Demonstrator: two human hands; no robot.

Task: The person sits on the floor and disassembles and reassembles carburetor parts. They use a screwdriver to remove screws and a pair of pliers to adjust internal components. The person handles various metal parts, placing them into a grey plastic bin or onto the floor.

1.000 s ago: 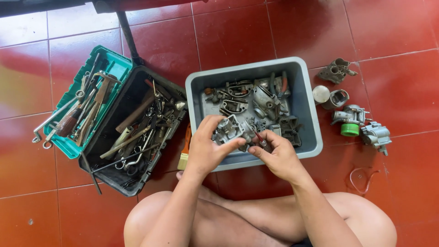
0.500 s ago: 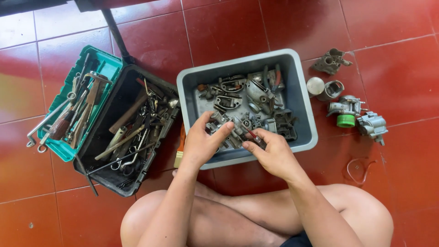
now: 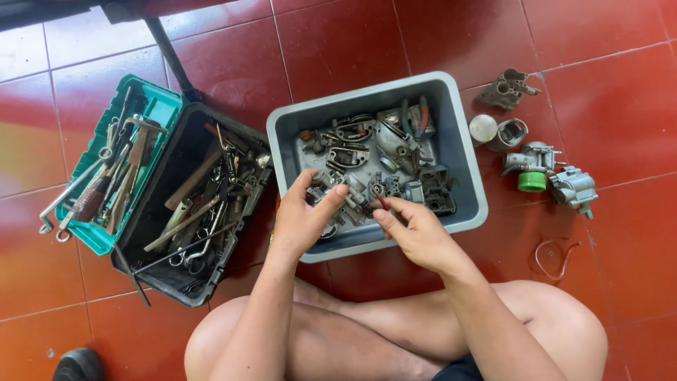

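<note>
Grey tub (image 3: 465, 166): full of metal parts (image 3: 381, 162).
Left hand (image 3: 303, 219): holds a part.
Right hand (image 3: 416, 229): pinches a thin piece; sharp edges could poke fingers.

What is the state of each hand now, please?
Left hand: curled around a metal engine part in the grey tub.
Right hand: pinching a thin red-tipped tool.

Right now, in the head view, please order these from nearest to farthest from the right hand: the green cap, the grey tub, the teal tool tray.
1. The grey tub: the right hand reaches into it.
2. The green cap: on the floor, to the tub's right.
3. The teal tool tray: far left, past the black toolbox.
</note>
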